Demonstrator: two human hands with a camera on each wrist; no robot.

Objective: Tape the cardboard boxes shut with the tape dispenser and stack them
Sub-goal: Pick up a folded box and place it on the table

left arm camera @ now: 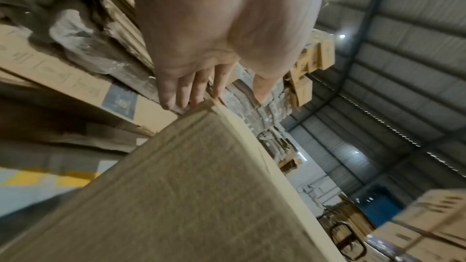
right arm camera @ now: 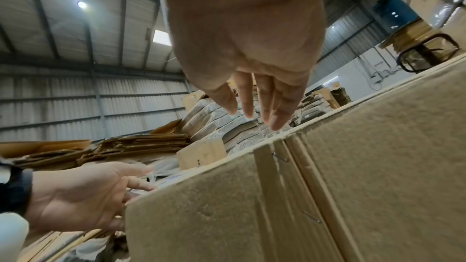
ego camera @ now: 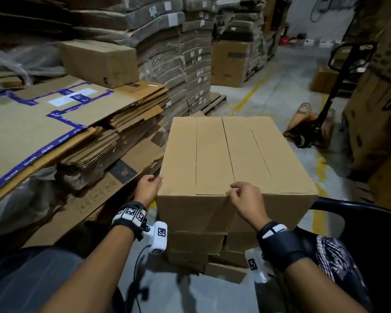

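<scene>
I see a plain brown box [ego camera: 233, 154] in the middle. Blue tape [ego camera: 61, 118] with white letters lines the flat cardboard [ego camera: 20, 123] at left. Yellow lines [ego camera: 253, 91] stripe the grey floor [ego camera: 280, 86]. An orange pallet jack [ego camera: 307, 123] sits at right.

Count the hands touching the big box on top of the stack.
2: the left hand at the box's near left corner, the right hand on its near top edge by the centre seam.
</scene>
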